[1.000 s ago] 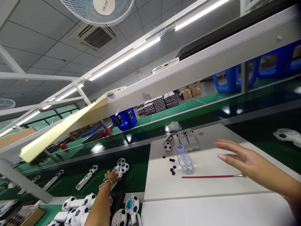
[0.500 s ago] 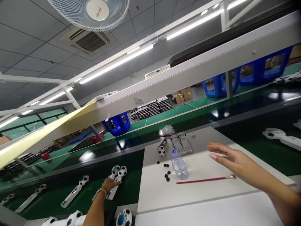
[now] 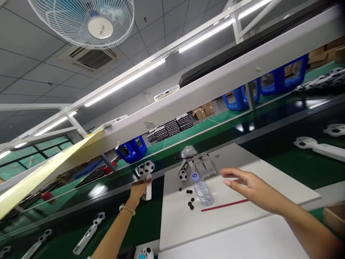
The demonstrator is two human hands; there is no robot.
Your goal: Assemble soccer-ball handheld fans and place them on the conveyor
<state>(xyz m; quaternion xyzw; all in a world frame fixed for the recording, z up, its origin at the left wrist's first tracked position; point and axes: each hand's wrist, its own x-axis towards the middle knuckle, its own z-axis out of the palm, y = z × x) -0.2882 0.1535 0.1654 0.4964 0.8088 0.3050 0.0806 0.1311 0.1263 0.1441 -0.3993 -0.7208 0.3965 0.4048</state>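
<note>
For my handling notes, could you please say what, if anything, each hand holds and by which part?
The left hand grips white football-patterned pieces by their handles; the right hand holds nothing.

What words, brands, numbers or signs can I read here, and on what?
Nothing reads clearly.
Round blue cap on the clear plastic bottle: a curled mark, perhaps "G", too small to be sure.
Round white hub of the overhead wire-caged fan: small dark lettering, too blurred to read.
White, football-patterned plastic pieces at the left hand: no legible lettering.
</note>
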